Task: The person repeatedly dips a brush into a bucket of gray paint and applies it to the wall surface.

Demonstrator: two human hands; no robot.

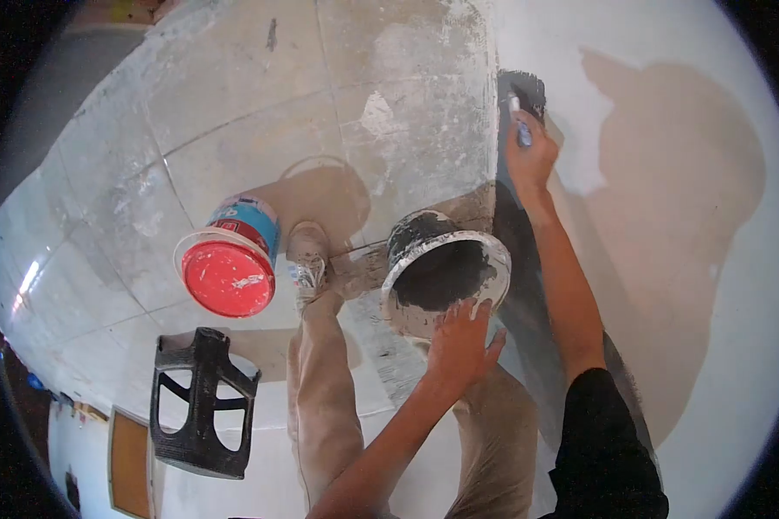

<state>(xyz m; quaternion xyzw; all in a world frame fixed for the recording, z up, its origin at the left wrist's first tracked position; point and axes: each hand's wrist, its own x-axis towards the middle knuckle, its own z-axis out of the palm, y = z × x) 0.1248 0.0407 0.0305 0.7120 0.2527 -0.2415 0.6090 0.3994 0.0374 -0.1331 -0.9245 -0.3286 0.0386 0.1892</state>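
Note:
A paintbrush [524,134] with a light handle is held in my right hand [532,160], its dark bristles against the wall. Around the bristles lies a strip of dark grey paint [538,84] that runs down the white wall beside the floor edge. My left hand [460,350] grips the near rim of a bucket [498,264], fingers over the edge and thumb apart. Dark grey paint [441,275] fills part of the bucket, and pale smears coat its rim.
A blue and red paint bucket [264,221] with a red lid stands on the tiled floor [234,69], left of my shoe [308,251]. Closer to me on the left is a black plastic stool [203,402]. My shadow falls across the white wall [684,216].

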